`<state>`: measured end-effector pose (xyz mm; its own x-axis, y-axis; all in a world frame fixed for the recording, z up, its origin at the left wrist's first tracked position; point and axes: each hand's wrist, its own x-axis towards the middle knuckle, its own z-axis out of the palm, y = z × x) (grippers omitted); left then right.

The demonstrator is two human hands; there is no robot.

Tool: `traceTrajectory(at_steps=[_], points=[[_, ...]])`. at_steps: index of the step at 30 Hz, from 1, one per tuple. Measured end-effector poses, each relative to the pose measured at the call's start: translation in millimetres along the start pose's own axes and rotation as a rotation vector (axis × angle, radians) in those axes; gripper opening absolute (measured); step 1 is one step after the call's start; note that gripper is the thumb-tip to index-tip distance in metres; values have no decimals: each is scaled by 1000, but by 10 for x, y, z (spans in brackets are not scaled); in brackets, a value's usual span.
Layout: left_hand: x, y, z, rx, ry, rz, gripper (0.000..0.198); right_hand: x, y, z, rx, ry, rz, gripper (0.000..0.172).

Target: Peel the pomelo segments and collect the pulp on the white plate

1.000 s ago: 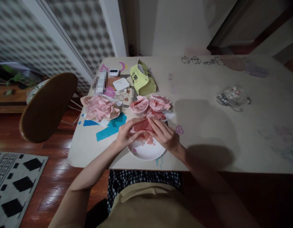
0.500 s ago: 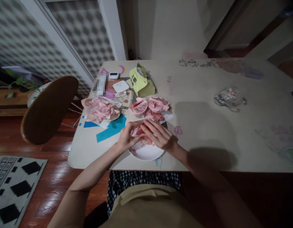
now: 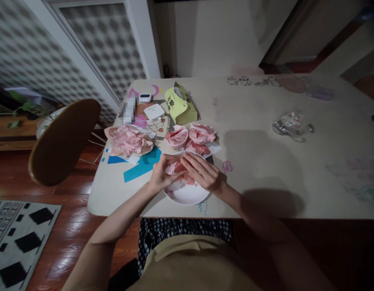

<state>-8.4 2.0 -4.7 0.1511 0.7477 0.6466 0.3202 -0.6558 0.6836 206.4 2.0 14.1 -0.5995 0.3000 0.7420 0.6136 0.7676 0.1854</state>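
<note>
Both of my hands grip one pink pomelo segment point(image 3: 176, 167) above a white plate point(image 3: 187, 195) at the table's near edge. My left hand point(image 3: 161, 174) closes on its left end and my right hand point(image 3: 202, 173) covers its right side, fingers curled over it. Small pink bits of flesh lie on the plate under the segment. Just behind the plate sit more peeled pomelo segments point(image 3: 191, 136) on white paper. A heap of pink peelings point(image 3: 127, 140) lies to the left.
A yellow-green tissue pack point(image 3: 180, 104), white small devices point(image 3: 153, 111) and blue paper pieces point(image 3: 141, 164) occupy the table's point(image 3: 265, 161) left part. A crumpled clear wrapper point(image 3: 291, 123) lies at the right. A brown chair point(image 3: 64, 141) stands left of the table.
My hands have drawn closer together on the segment, and less of it shows between them. The view has shifted slightly.
</note>
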Motion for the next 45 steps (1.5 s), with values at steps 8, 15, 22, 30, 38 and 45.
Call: traceTrajectory(at_steps=[8,15,22,30,38,45], points=[[-57,-43,-37,-49,-88,-51,49,-37,46,-26,48,-75,7,63],[-101,-84,-53,-22,-95,-30,49,-38,25,3,-13,-16,-22,51],[-61,-120,-59,-46,-66,26,53,-9,99,-52,83,-121,-21,58],[-95,-181,-46,-62,-99,124,49,24,70,-82,-8,-10,-88,47],[-100,-164,-15,-114,-103,291,54,30,-12,-139,-70,66,-82,35],[-49,-57,38,-192,-97,339,62,23,-49,-134,-29,120,-69,37]])
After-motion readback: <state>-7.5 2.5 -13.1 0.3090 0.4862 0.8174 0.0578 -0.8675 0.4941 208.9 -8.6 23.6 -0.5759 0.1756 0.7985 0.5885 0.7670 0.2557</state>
